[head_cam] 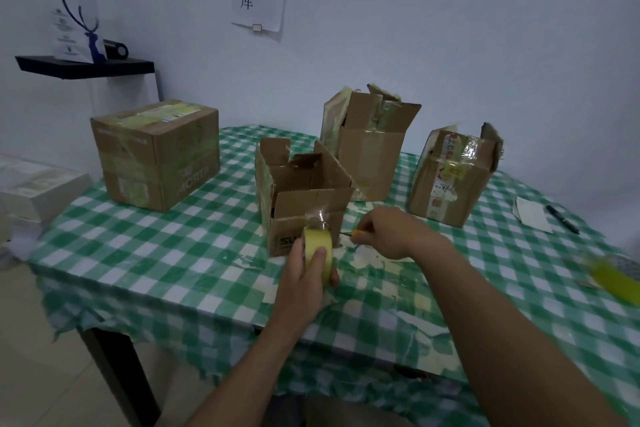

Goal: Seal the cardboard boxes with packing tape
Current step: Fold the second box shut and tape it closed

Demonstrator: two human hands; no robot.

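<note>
Four boxes (304,191) crowded the frame's middle; bare counter (166,253) lay open at lower left and lower right.

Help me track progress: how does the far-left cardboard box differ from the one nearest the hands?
The far-left box is closed and taped over; the nearest box has flaps standing open. No hand touches the far-left box; tape from the tape roll in the left hand sticks to the nearest box's front. Both are brown cardboard.
</note>
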